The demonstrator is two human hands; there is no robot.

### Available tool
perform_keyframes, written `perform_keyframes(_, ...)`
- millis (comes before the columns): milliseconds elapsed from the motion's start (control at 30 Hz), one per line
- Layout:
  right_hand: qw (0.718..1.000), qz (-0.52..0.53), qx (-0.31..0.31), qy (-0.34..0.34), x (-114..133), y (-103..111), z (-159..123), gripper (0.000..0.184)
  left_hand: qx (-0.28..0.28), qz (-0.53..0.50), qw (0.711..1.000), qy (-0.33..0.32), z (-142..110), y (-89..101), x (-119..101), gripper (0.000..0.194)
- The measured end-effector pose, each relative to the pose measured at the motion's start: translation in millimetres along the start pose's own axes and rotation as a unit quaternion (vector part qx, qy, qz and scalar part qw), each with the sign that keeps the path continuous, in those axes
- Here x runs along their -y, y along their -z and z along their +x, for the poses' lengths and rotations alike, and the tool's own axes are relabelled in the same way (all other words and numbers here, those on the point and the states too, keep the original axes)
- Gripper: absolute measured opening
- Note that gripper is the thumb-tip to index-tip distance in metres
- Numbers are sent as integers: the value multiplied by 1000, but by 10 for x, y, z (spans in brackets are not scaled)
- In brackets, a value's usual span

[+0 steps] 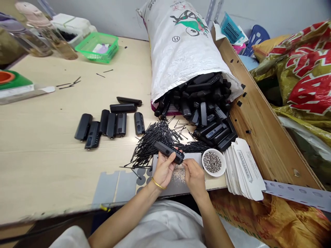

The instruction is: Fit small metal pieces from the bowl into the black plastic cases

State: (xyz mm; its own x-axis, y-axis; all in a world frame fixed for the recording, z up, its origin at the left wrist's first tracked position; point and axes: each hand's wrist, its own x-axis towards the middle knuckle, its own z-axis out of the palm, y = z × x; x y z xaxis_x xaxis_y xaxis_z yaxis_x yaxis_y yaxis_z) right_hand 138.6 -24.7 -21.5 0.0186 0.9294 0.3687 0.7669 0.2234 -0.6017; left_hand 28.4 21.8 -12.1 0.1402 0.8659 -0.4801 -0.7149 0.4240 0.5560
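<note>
My left hand [165, 169] is closed round a black oblong plastic case [167, 150] with a ridged, textured top, held tilted above the table's front edge. At the case's near right end my right hand [194, 175] is pinched, its fingertips hiding whatever small part they hold. Just beyond the hands lies a heap of thin black sticks [147, 143]. A white bowl [214, 174] of small shiny metal parts [212, 162] stands right of my right hand. Under the hands is a grey sheet [192, 157] with tiny scattered specks on it.
A large white sack [178, 55] spills many black cases [217, 129] at the back right. Several similar cases [111, 124] lie to the left. Flattened white cartons [245, 168] rest beside the bowl, along a wooden side board [274, 137]. A green basket [97, 48] stands farther back.
</note>
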Motion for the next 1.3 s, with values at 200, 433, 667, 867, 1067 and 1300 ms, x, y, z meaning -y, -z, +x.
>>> perform_keyframes(200,996,67,-11,-59,-58,-2,-26,20,24,45,998,-29,-124,-144,-162,52)
perform_keyframes(433,978,46,-109,-170,-273,382,-179,19,138,183,970,-81,-216,42,-186,36)
perform_keyframes(667,975,-22,-106,-194,-626,482,-240,31,10,90,995,-29,306,192,-384,46)
perform_keyframes(867,976,-92,-49,-192,-1026,379,-216,41,-6,94,995,-38,435,203,-685,42)
perform_keyframes(1067,980,-99,-33,-171,-1083,343,-219,33,-217,438,828,-275,851,638,-1417,43)
perform_keyframes(1300,965,-92,-98,-227,-998,325,-230,29,-149,577,733,-328,1365,244,-1436,29)
